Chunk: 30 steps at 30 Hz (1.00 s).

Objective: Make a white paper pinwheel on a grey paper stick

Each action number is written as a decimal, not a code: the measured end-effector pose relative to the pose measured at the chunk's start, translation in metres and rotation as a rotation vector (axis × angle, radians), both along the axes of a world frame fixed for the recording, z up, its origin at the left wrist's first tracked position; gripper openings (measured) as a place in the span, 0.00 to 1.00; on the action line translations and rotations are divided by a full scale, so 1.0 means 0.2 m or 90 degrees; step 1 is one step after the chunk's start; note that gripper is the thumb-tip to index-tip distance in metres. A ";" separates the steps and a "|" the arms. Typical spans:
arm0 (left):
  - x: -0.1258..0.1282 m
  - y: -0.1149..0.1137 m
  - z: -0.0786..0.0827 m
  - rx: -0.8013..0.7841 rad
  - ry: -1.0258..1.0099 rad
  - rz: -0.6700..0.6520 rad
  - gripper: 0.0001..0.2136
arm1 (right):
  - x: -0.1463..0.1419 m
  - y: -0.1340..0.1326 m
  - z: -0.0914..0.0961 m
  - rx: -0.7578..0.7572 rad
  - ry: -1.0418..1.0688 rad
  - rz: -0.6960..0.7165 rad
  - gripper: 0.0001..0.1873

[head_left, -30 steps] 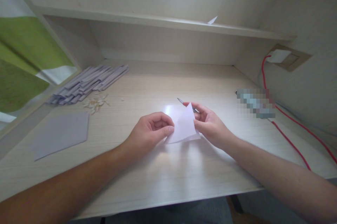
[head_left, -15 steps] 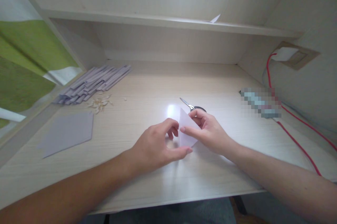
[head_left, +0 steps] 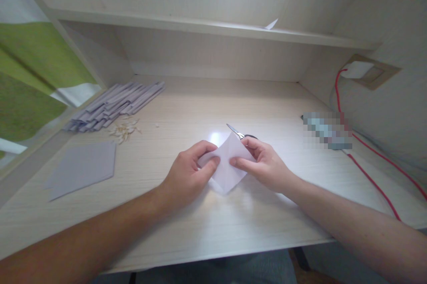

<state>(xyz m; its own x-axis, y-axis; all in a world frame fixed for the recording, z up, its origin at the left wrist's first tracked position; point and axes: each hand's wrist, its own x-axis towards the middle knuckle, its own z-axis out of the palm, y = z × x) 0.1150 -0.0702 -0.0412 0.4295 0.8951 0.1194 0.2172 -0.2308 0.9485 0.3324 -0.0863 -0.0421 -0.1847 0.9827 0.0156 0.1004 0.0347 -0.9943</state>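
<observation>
Pale table, left hand and right hand pinching paper between fingers; likely light, easily creased, best held near side corners

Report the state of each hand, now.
Left hand: closed, holding the paper by its left side.
Right hand: closed, holding the same paper by its right side.

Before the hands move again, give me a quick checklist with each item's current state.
1. Left hand gripping the sheet: ok, thumb on its near face.
2. Right hand gripping the opposite side: ok.
3. Scissors clear of the right hand: cannot tell; handles partly hidden behind it.
4. Paper stack apart from both hands: ok.
5. Paper stack edges aligned: not ok, sheets stick out at the left.
</observation>
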 end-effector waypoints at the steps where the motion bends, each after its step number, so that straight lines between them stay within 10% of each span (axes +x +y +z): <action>1: 0.00 0.00 0.00 -0.002 -0.015 0.000 0.05 | 0.00 0.00 0.00 -0.006 -0.004 0.002 0.10; 16: -0.01 0.06 0.01 -0.171 -0.295 -0.053 0.09 | 0.05 0.04 -0.01 -0.092 0.181 0.071 0.12; 30: -0.04 0.07 0.01 0.166 -0.030 -0.155 0.16 | 0.04 0.04 0.01 -0.189 0.107 0.116 0.18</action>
